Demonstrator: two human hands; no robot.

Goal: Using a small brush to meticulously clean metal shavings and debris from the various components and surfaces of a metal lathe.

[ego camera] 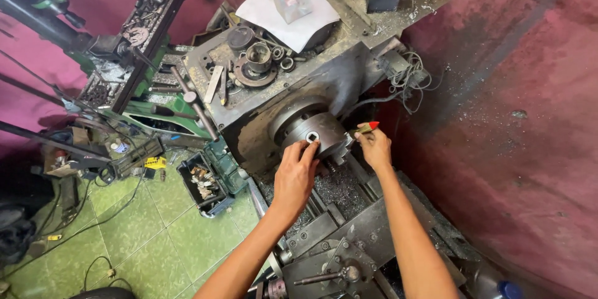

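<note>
Far left, a green-tiled floor (156,224) carried loose cables and a dark open box of small metal parts (204,182). Above it stood a green machine frame with a tray of rusty fittings (140,31).

Centre: an old lathe. Its headstock top (249,68) was cluttered with rings, a flat bar and a round cup; a white sheet of paper (293,18) lay further back with a pale folded piece on it.

The chuck (311,129) faced the worker, a short ring-shaped workpiece (312,137) seated in its centre, its bore visible. The left hand (294,171) was laid on the chuck face, fingers curled narrow with the tips at the workpiece, pressing or steadying it; whether it was pinched between finger and thumb could not be told.

Just right of the chuck, the right hand (375,147) was closed around a small tool with a red tip (367,127), its working end at the chuck's rim.

Judgement: the piece appeared already set in the chuck, with seating or tightening under way. No cutting looked begun; the carriage (349,237) sat below, apart from the chuck, amid old swarf.

Far right, a magenta wall (511,87) speckled with chips.
</note>
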